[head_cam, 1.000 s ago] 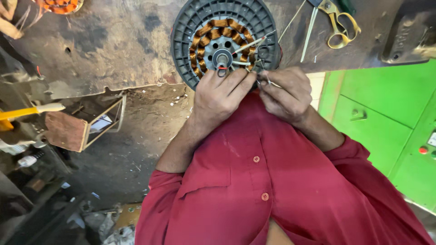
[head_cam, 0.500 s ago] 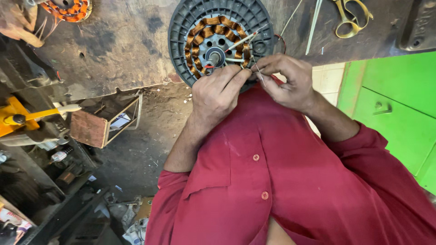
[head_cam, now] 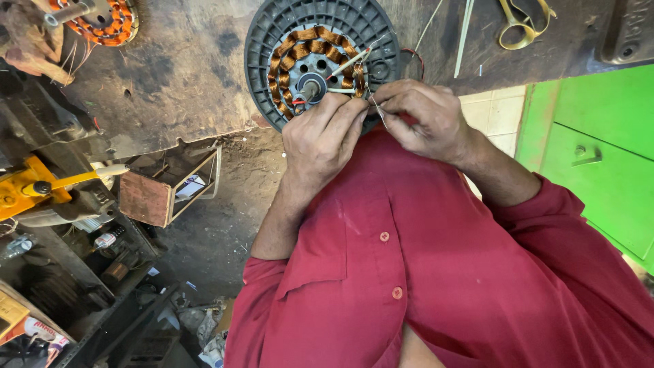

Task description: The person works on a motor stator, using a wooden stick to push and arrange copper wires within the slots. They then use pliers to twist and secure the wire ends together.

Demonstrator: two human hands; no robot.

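A round dark grey fan motor [head_cam: 272, 41] with copper windings [head_cam: 283, 61] lies on a worn bench [head_cam: 177, 68] in front of my red shirt. My left hand [head_cam: 320, 140] rests on its near rim, fingertips against the windings beside the centre hub. My right hand [head_cam: 422, 116] pinches a thin wire lead [head_cam: 377, 109] at the motor's right edge. White-sleeved leads [head_cam: 347, 65] stick out from the windings just above my fingers. The two hands almost touch.
A second copper-wound stator [head_cam: 102, 20] sits at the bench's far left, and yellow-handled scissors [head_cam: 521, 27] at the far right. A green cabinet [head_cam: 599, 150] stands to the right. Below the bench are a wooden box [head_cam: 153, 197], a yellow tool [head_cam: 34, 187] and cluttered shelves.
The view has drifted, so the scissors and bench now sit higher in the frame. Both hands stay at the motor's near rim; the right hand has shifted slightly up along the wire.
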